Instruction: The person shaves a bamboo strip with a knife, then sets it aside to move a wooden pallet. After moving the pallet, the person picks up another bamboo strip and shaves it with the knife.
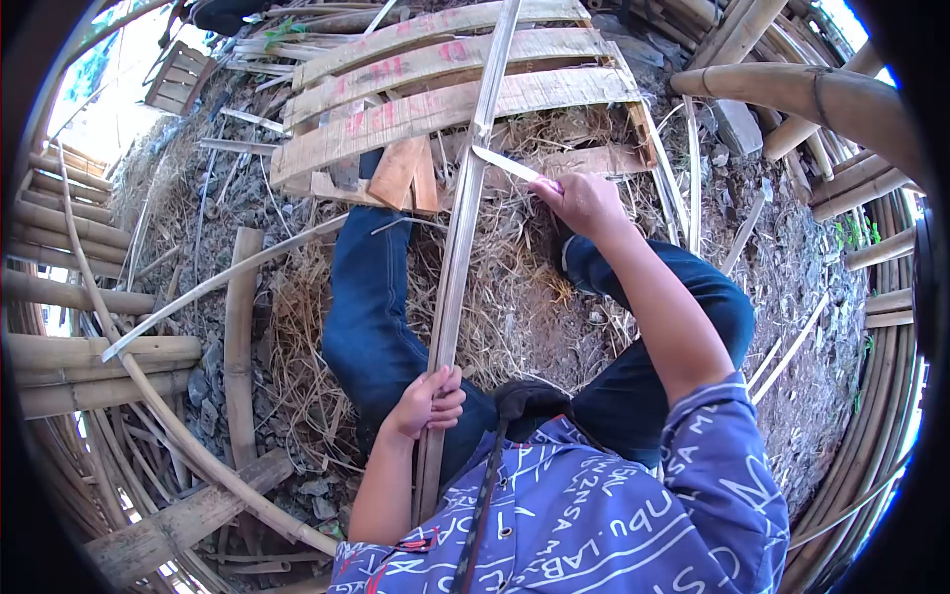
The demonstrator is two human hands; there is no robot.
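A long split bamboo strip (460,233) runs from beside my body up across the wooden pallet (426,109). Near its lower end, my left hand (431,402) is closed around it, resting by my left thigh. My right hand (584,203) grips a knife (507,164), mostly hiding its handle. The pale blade points left, and its tip meets the strip at a node close to the pallet's near edge. A short wooden block (401,173) leans at the pallet's front, left of the strip.
Thick bamboo poles (792,84) jut in from the upper right, and more poles (99,361) are stacked at left. A thin curved bamboo strip (233,272) crosses the ground left of my leg. Fibrous shavings (307,342) and stones cover the ground. A wooden crate (180,77) stands at upper left.
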